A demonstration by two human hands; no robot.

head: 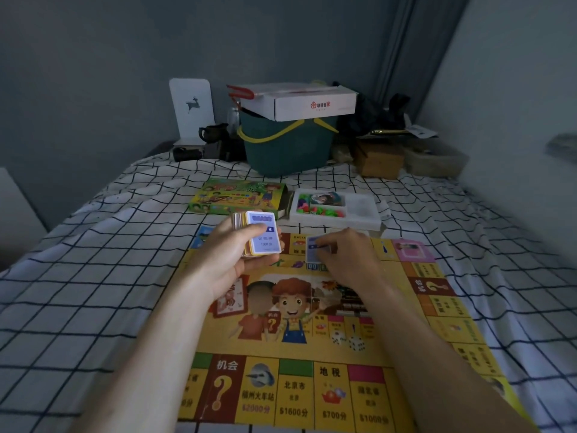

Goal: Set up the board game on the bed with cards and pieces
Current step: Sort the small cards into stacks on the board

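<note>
A yellow game board [327, 364] lies flat on the checked bedsheet in front of me. My left hand [231, 257] grips a thick stack of cards [260, 232], its top card blue and white, above the board's far left part. My right hand [346, 257] pinches a single blue card [313, 250] low over the board's far edge. Beyond the board sits the green game box [237, 196]. Beside the box, a white tray [359, 214] holds small coloured pieces [315, 207].
A green bucket [287, 145] topped by a white carton [312, 101] stands at the head of the bed. Beside the bucket are a white bookend [192, 110], dark cups, a brown box [379, 160] and black clutter. Walls close in on both sides.
</note>
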